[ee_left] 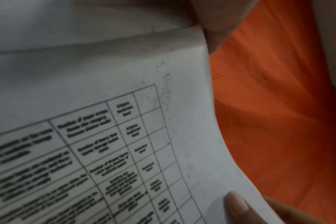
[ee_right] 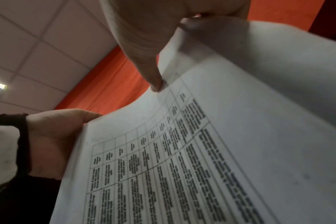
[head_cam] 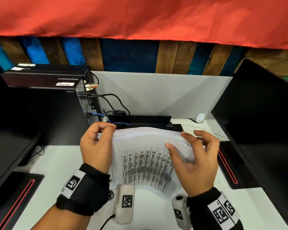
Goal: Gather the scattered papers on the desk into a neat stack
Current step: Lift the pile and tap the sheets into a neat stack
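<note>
A stack of white papers (head_cam: 145, 143) is held up off the white desk (head_cam: 65, 163), bowed toward me, and its front sheet bears a printed table. My left hand (head_cam: 98, 135) grips the stack's upper left edge with curled fingers. My right hand (head_cam: 181, 143) holds the right edge, thumb on the front sheet and fingers spread behind. In the left wrist view the printed sheet (ee_left: 105, 75) fills the frame, with my thumb (ee_left: 238, 204) on its lower edge. The right wrist view shows my thumb (ee_right: 155, 84) pressing the sheet (ee_right: 240, 121), with my left hand (ee_right: 58, 136) at the far edge.
A black computer tower (head_cam: 48, 105) with cables (head_cam: 113, 100) stands at the back left. Dark monitors flank me, left (head_cam: 7, 146) and right (head_cam: 264, 122), on bases with red strips (head_cam: 229, 166). A white divider (head_cam: 156, 93) closes the desk's rear.
</note>
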`<state>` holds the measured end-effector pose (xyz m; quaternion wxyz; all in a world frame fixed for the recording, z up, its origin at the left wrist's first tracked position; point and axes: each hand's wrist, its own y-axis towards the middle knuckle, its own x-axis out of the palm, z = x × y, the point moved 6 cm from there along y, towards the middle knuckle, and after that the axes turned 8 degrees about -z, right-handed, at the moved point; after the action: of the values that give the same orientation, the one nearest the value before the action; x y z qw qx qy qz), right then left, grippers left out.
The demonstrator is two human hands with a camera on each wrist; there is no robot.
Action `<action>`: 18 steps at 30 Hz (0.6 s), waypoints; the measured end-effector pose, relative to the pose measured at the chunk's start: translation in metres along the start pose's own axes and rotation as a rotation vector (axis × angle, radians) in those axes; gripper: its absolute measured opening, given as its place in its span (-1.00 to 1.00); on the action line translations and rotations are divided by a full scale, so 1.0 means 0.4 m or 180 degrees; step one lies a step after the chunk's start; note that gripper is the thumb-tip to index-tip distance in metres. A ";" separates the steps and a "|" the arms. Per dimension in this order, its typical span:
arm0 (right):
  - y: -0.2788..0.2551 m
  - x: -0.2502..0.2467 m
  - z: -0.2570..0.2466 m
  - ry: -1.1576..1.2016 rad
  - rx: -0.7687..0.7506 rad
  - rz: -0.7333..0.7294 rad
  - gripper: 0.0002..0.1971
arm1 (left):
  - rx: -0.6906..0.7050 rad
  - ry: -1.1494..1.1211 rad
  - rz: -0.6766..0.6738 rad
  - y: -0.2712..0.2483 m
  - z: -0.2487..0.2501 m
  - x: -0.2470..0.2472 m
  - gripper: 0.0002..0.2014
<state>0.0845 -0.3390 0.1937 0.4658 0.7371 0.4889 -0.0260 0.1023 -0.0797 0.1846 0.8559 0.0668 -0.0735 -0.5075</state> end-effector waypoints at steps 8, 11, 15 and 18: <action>-0.015 0.015 0.012 0.0441 0.0348 -0.0187 -0.51 | 0.0042 -0.0038 0.0071 -0.012 -0.016 -0.002 -0.97; -0.010 0.025 0.012 0.0812 0.0291 -0.0356 -0.35 | 0.0087 -0.0100 -0.0057 -0.012 -0.015 -0.001 -0.88; 0.001 0.045 0.036 0.1420 0.0592 -0.0772 -0.28 | 0.0037 -0.0285 -0.0344 -0.027 -0.019 0.010 -0.89; -0.002 0.044 0.012 0.1482 0.0285 -0.0887 -0.26 | 0.0127 -0.0347 -0.0505 -0.035 -0.012 0.017 -0.79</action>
<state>0.0949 -0.3301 0.1819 0.2997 0.6687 0.6779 0.0587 0.0946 -0.0920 0.1777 0.8063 0.0617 -0.1245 -0.5750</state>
